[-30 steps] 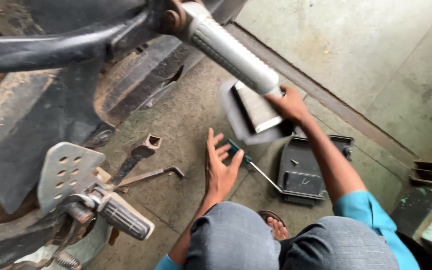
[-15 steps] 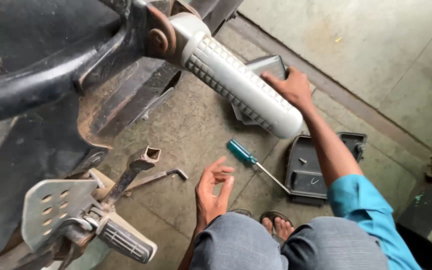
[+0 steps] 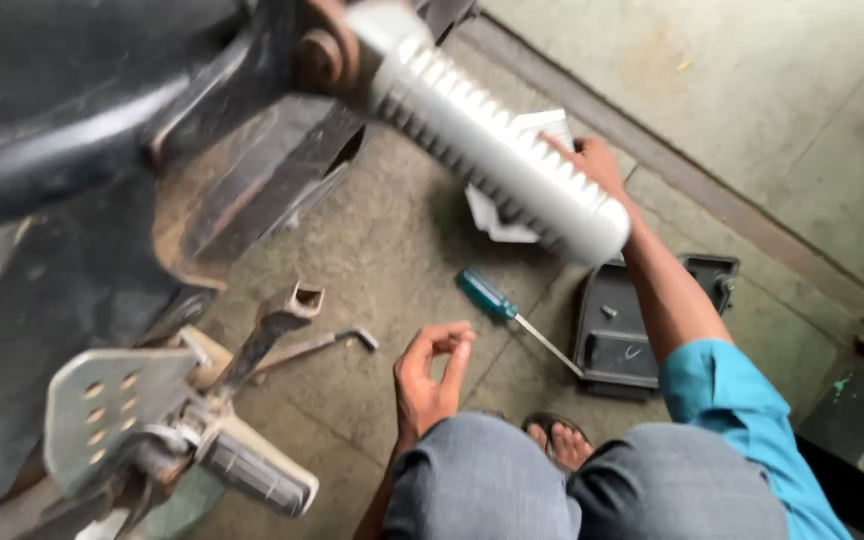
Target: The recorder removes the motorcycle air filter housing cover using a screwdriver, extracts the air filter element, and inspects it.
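left hand (image 3: 430,375): low, fingers curled, empty | right hand (image 3: 592,160): arm outstretched, gripping

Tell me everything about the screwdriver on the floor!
The screwdriver has a see-through blue handle, likely plastic, and a thin shiny metal shaft. It lies flat on the concrete floor, slanted, handle toward the upper left, tip reaching the edge of a dark plastic cover. Neither hand touches it; the left hand is just below it, fingers curled.

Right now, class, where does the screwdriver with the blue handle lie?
In the head view, the blue-handled screwdriver lies on the concrete floor at centre, between the open left hand and the dark plastic cover panel, its shaft pointing toward the panel.
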